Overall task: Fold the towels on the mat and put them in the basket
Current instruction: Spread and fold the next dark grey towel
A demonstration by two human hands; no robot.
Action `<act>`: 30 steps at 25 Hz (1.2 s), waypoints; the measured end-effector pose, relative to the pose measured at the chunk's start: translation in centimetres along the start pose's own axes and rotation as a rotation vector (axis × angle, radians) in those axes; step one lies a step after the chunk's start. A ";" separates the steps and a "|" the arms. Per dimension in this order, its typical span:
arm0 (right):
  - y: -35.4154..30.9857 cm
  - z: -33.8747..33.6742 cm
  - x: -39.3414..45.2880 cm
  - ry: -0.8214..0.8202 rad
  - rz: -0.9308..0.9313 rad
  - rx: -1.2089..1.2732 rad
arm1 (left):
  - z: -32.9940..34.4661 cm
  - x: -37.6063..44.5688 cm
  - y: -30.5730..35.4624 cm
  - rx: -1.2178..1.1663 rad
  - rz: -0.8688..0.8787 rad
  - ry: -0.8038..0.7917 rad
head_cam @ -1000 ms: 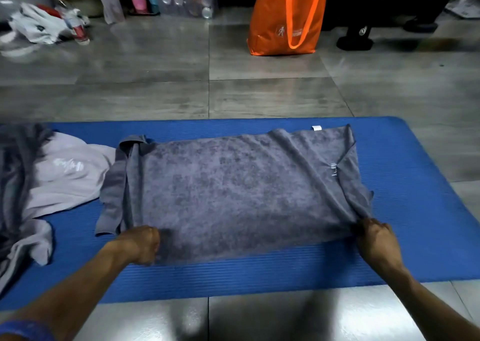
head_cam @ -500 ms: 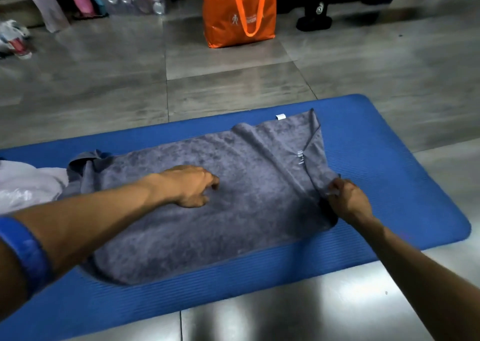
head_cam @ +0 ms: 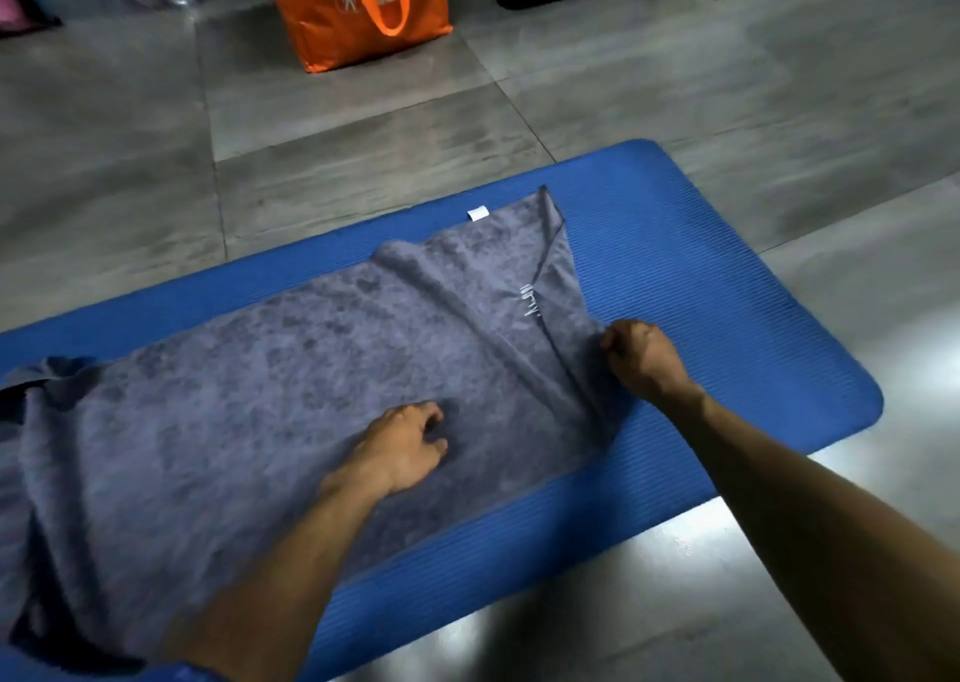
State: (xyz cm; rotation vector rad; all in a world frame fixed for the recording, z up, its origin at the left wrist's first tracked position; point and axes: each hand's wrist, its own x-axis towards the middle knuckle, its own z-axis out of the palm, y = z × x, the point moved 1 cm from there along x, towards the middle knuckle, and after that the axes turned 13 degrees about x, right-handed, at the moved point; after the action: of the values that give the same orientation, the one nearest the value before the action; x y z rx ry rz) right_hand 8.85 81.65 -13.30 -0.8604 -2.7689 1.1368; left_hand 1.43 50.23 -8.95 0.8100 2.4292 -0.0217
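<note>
Grey towel (head_cam: 270, 395) on blue mat (head_cam: 701, 276), tiled floor (head_cam: 727, 84), orange bag (head_cam: 363, 11), perhaps fabric

Under the hands the grey towel (head_cam: 270, 385) is matt, napped terry cloth; the blue mat (head_cam: 701, 286) beneath looks like finely ribbed foam. Beyond them the floor (head_cam: 727, 84) is smooth, glossy tile; the orange bag (head_cam: 332, 32) looks like matt woven fabric.

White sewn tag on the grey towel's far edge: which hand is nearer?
Right. The right hand grips the grey towel at its right edge, below the white tag. The left hand rests mid-towel, farther back.
</note>
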 end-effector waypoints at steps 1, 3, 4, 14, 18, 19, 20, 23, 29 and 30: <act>0.7 -0.5 -0.2 0.078 0.007 0.037 | 0.5 0.1 0.6 -0.023 -0.015 0.034; 2.8 -2.8 -0.7 0.288 0.094 0.052 | 1.0 0.2 2.1 -0.027 0.029 0.081; 4.4 -4.1 -1.1 0.356 0.152 0.041 | 1.0 0.3 2.9 -0.029 0.068 0.102; 11.8 -10.3 -3.0 0.367 0.349 -0.343 | 1.5 4.3 8.2 0.035 0.127 0.108; 7.6 -8.0 3.7 0.192 0.149 0.055 | 1.0 5.9 8.4 0.187 0.007 0.120; 6.8 -7.3 5.6 0.157 0.130 0.097 | 0.7 6.5 8.2 0.212 -0.031 0.059; 5.7 -6.8 7.4 0.131 0.110 0.118 | 0.3 7.2 8.0 0.206 -0.067 -0.029; 3.6 -5.6 11.6 0.075 0.040 0.105 | -0.6 9.3 7.4 0.123 -0.092 -0.241; 3.8 -5.2 18.0 0.102 0.117 0.181 | 0.0 10.2 7.2 0.156 -0.064 -0.243; 3.8 -5.3 18.7 0.046 0.180 0.226 | -0.1 10.3 7.1 0.158 -0.062 -0.245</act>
State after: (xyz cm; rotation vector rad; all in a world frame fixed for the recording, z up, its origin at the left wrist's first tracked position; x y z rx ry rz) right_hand -3.97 96.66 -15.20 -1.1084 -2.5046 1.4039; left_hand -1.34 61.65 -13.16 0.7521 2.2383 -0.3215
